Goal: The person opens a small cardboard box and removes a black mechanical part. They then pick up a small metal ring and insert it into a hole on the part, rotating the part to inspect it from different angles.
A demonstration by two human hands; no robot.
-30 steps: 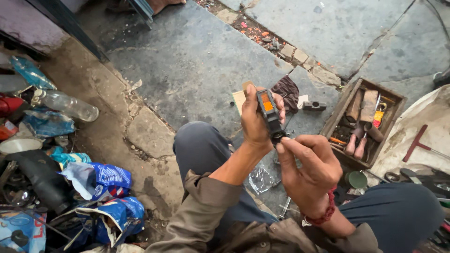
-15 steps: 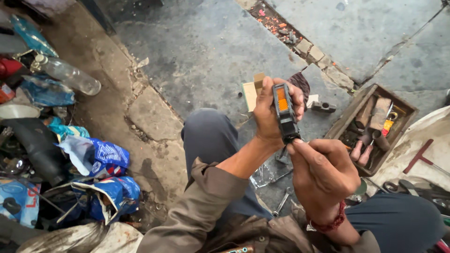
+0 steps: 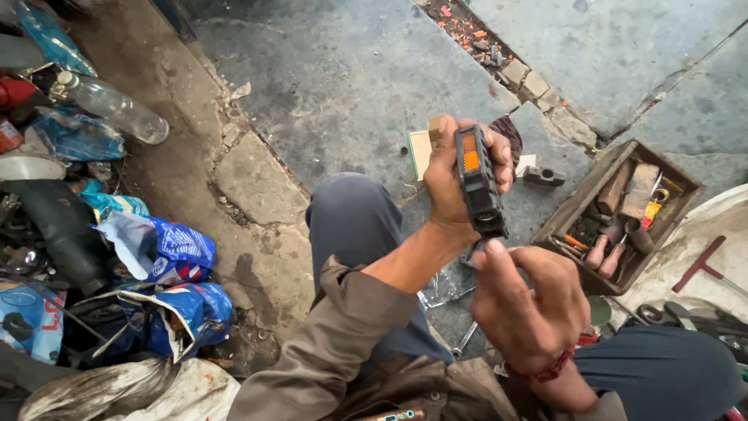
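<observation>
Your left hand (image 3: 452, 183) holds a black pedal-like block with an orange reflector (image 3: 477, 179), fingers (image 3: 499, 160) wrapped tight around its upper half, thumb on the near side. The block stands roughly upright, reflector face toward you, lower end tilted right toward your other hand.

Your right hand (image 3: 530, 308) sits just below the block, fingers curled loosely, thumb tip touching or nearly touching the block's bottom end; you can't tell whether it pinches anything small. A red band circles that wrist.

Behind the left fingers, on the stone floor (image 3: 351, 86), lie a small tan card piece (image 3: 421, 148), a dark rag (image 3: 510, 132) and a small grey metal part (image 3: 544, 176). Right of both hands sits a wooden tool box (image 3: 619, 214) full of rusty tools. Further right, a red T-handle wrench (image 3: 701, 267) lies on a cloth.

Far left of the fingers: a clear plastic bottle (image 3: 117, 109), blue plastic bags (image 3: 167, 249) and a black tube (image 3: 66, 234). Below the hands, a wrench (image 3: 465, 340) lies on the floor between your knees.
</observation>
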